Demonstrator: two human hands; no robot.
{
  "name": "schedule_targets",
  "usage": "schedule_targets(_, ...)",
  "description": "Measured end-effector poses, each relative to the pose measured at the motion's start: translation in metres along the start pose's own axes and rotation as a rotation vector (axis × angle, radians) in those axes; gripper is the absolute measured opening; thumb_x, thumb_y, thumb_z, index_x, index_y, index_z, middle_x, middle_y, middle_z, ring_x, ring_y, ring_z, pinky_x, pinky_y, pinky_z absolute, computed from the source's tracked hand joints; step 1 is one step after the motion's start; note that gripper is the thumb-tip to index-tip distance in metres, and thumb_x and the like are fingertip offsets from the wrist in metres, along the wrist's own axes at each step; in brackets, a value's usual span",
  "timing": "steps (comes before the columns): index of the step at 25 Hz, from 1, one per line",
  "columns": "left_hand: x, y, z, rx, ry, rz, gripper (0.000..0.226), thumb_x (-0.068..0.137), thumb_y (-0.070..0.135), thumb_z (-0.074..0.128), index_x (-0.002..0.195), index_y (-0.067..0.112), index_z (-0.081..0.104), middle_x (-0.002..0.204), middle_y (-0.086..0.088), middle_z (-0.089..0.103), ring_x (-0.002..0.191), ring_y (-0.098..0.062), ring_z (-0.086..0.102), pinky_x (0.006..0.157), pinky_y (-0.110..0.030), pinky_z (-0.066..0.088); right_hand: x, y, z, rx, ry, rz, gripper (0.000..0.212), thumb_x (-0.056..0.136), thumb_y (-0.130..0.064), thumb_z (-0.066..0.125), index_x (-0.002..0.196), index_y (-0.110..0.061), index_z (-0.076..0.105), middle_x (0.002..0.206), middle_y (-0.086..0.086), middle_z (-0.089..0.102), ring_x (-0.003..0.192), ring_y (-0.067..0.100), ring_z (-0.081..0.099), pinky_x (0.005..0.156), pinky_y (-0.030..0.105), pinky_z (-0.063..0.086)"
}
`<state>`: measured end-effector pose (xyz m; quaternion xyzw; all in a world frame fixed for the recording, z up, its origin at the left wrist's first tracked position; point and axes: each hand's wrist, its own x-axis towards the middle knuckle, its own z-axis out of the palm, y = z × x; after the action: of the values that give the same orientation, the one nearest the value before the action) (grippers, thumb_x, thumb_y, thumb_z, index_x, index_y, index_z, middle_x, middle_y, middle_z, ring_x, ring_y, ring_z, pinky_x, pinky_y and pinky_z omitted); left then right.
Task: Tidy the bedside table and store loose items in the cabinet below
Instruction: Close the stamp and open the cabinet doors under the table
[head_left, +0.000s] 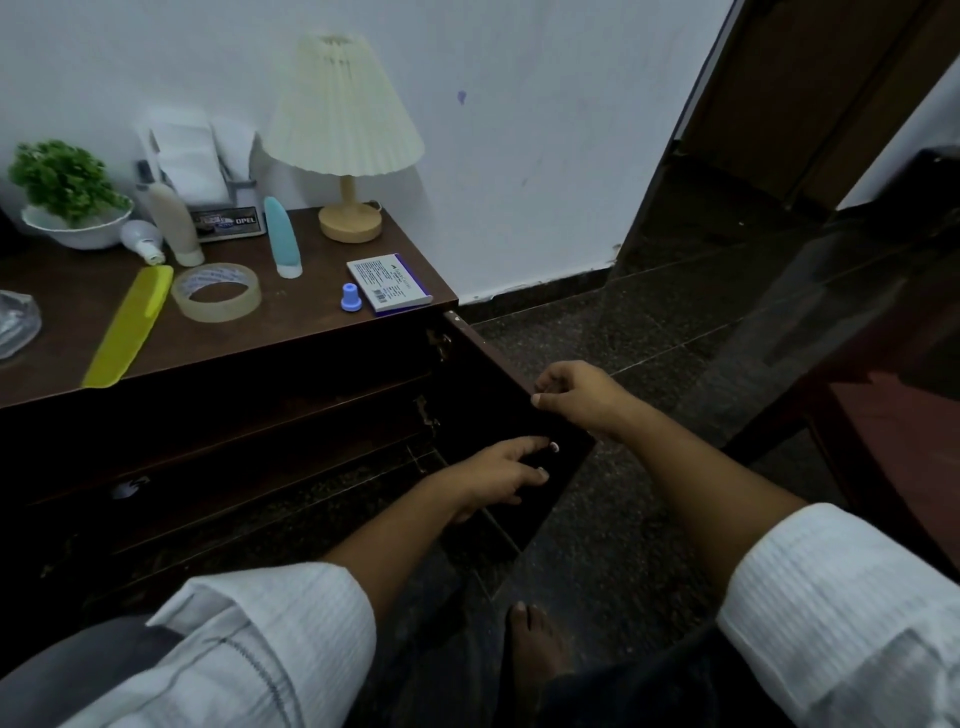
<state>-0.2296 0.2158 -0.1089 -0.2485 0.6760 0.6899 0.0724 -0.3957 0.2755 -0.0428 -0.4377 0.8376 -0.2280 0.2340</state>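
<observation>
1. Closest in, two rolled-up white sleeves (291, 623) and a bare foot (530, 644) on the dark speckled floor (623, 519).
2. The left hand (498, 475) was reaching at the inside face of the open cabinet door (519, 415), fingers spread out flat and holding nothing. Couldn't tell if it actually touched the wood.
3. The right hand (576, 395) was curled over the door's top edge, thumb on the near side, so it was gripping the door.
4. The door stood swung out to the right. The cabinet (208, 467) inside was really dark, and I could only make out shelf edges.
5. Up on the tabletop (291, 332) the loose stuff was all sitting out: a yellow comb (130, 325) near the front left, a tape roll (216, 291) just beside it, a small blue cap (351, 298) next to a white box (389, 281) by the right corner.
6. Further back stood a blue tube (280, 236) on its cap, a cream bottle (174, 221), and a bulb (141, 240) lying beside that bottle.
7. At the very back against the wall were a plant (67, 192) in a white bowl, a holder (208, 171) with white stuff in it, and a lamp (343, 135) with a pleated shade.
8. A clear plastic bag (18, 322) sat at the far left edge.
</observation>
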Motion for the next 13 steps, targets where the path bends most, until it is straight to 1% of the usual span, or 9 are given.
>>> schedule_targets(2,0.003,0.001,0.002,0.008,-0.002,-0.009,0.063,0.099,0.019,0.056,0.156,0.031,0.033,0.151,0.003,0.048,0.134,-0.017,0.049,0.108,-0.041,0.044,0.000,-0.003,-0.004,-0.043,-0.004,0.004,0.013,0.092,-0.029,0.074,0.099,-0.019,0.070,0.094,0.001,0.070,0.088,0.018,0.066,0.074,0.033,0.051)
schedule_targets(4,0.003,0.001,0.001,0.014,0.010,-0.011,0.062,0.099,0.020,0.057,0.155,0.032,0.035,0.150,0.002,0.050,0.133,-0.017,0.050,0.108,-0.041,0.044,-0.001,-0.005,-0.003,-0.093,0.022,0.008,0.011,0.091,-0.031,0.074,0.095,-0.022,0.070,0.089,-0.003,0.068,0.085,0.016,0.065,0.069,0.030,0.048)
schedule_targets(6,-0.001,0.003,-0.001,0.014,0.018,-0.011,0.060,0.099,0.019,0.056,0.155,0.031,0.036,0.148,0.002,0.052,0.132,-0.017,0.051,0.108,-0.041,0.044,-0.003,-0.005,-0.001,-0.130,0.054,0.009,0.009,0.090,-0.033,0.074,0.092,-0.024,0.071,0.086,-0.005,0.068,0.083,0.016,0.065,0.068,0.032,0.050)
schedule_targets(9,-0.017,0.005,-0.010,0.007,0.050,-0.005,0.058,0.100,0.016,0.054,0.154,0.027,0.037,0.144,0.005,0.054,0.128,-0.016,0.053,0.107,-0.040,0.044,-0.004,-0.009,0.005,-0.135,0.041,0.015,0.011,0.090,-0.035,0.074,0.092,-0.024,0.070,0.091,-0.003,0.070,0.085,0.016,0.067,0.076,0.038,0.056)
schedule_targets(12,-0.032,0.006,-0.028,0.024,0.111,0.019,0.054,0.101,0.013,0.053,0.153,0.022,0.040,0.143,0.008,0.051,0.124,-0.013,0.054,0.099,-0.030,0.047,0.002,-0.027,0.006,-0.141,0.083,0.003,0.017,0.089,-0.035,0.074,0.097,-0.022,0.069,0.094,-0.002,0.070,0.086,0.017,0.066,0.080,0.039,0.057)
schedule_targets(13,-0.040,0.004,-0.041,0.046,0.159,0.041,0.052,0.100,0.013,0.054,0.151,0.020,0.044,0.143,0.008,0.051,0.122,-0.012,0.055,0.100,-0.028,0.048,0.007,-0.041,0.010,-0.141,0.097,-0.029,0.017,0.089,-0.035,0.074,0.098,-0.021,0.068,0.095,-0.002,0.070,0.087,0.017,0.066,0.080,0.039,0.057)
